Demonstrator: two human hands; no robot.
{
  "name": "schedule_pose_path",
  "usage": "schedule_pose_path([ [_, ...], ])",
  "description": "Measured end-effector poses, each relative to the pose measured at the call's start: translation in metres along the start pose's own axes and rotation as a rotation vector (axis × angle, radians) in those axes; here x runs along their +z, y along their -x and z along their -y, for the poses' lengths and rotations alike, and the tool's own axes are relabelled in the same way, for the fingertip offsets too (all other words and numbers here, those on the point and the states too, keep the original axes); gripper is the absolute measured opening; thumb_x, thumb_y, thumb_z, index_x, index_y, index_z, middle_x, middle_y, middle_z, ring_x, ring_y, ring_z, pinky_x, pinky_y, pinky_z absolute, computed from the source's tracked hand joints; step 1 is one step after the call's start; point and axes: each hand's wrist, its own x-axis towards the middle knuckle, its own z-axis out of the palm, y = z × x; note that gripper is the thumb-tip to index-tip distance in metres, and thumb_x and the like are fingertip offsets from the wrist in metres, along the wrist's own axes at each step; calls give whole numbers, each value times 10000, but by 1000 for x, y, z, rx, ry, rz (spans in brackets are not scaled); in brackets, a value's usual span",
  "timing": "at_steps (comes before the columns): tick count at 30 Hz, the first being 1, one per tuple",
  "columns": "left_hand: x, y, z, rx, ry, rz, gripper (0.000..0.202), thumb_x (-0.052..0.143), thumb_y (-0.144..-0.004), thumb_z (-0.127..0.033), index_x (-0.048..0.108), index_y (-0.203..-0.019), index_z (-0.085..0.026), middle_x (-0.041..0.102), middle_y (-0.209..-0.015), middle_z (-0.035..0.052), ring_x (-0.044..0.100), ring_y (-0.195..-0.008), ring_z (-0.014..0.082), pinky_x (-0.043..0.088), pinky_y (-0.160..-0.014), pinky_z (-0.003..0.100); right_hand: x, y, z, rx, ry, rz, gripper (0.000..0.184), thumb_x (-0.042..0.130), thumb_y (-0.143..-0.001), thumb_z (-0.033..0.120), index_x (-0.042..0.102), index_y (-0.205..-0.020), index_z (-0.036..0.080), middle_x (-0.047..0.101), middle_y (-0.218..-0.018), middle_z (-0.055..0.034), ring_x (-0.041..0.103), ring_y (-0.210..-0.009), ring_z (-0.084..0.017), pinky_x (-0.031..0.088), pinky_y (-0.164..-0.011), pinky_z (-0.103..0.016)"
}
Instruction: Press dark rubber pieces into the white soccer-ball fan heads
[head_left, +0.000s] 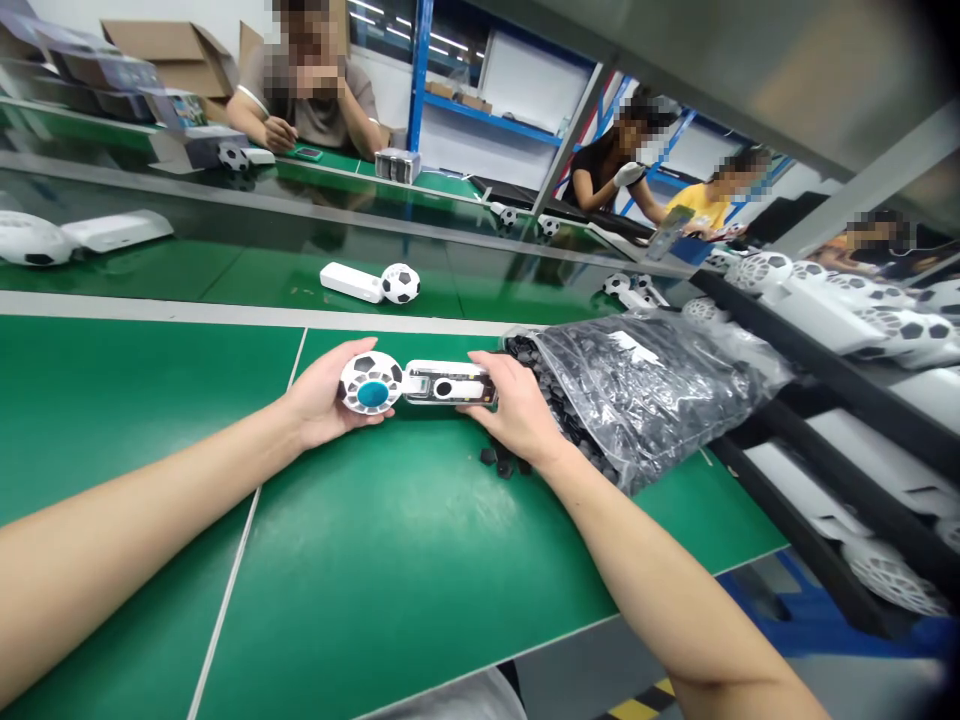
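Your left hand [326, 392] cupping the football-patterned fan head [370, 383], your right hand [517, 405] gripping the open white handle [448, 383], bag of black parts [645, 390] just beside, near the far edge of the green workbench [390, 560]

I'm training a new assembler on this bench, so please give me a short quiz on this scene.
1. Which hand holds the round football-patterned part?
2. True or false: black pieces lie loose on the green mat, outside the clear plastic bag.
3. What does the right hand grip?

Key: 1. The left hand. 2. True. 3. A white rectangular case.
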Motion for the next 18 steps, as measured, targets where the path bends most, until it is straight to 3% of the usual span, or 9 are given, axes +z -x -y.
schedule_pose_path([
  [4, -4, -2, 3, -30, 279, -25, 355, 563, -774, -519, 562, -835, -170, 624, -737, 55, 603, -620, 170, 515, -488, 256, 5, 3, 4, 58, -135, 38, 523, 688, -726, 333, 453, -1174, 202, 553, -1094, -98, 532, -1031, -246, 432, -892, -420],
  [7, -3, -3, 9, 50, 365, 27, 258, 624, -777, -388, 566, -882, -159, 627, -797, 42, 600, -652, 142, 546, -604, 260, 6, 6, 14, 102, -183, 56, 522, 676, -731, 391, 457, -1161, 192, 557, -1103, -97, 539, -1016, -240, 444, -880, -409],
  [9, -1, -3, 14, 95, 320, 99, 184, 665, -745, -223, 563, -876, -143, 617, -773, 31, 586, -631, 121, 538, -619, 248, 6, 7, 21, 133, -222, 71, 528, 669, -732, 414, 455, -1157, 185, 563, -1110, -97, 542, -1008, -237, 450, -872, -395],
  [11, 1, -3, 19, 123, 238, 163, 233, 693, -699, -121, 551, -883, -141, 613, -775, 24, 582, -643, 111, 524, -632, 238, 7, 10, 26, 163, -265, 96, 546, 666, -729, 430, 446, -1163, 182, 563, -1124, -98, 544, -1010, -237, 452, -873, -388],
  [18, 9, 7, 27, 146, -20, 279, 445, 733, -674, -139, 464, -1027, -175, 612, -870, 23, 572, -722, 112, 477, -659, 244, 9, 15, 39, 107, -360, 183, 765, 676, -699, 493, 321, -1299, 178, 466, -1282, -126, 466, -1151, -251, 406, -965, -407],
])
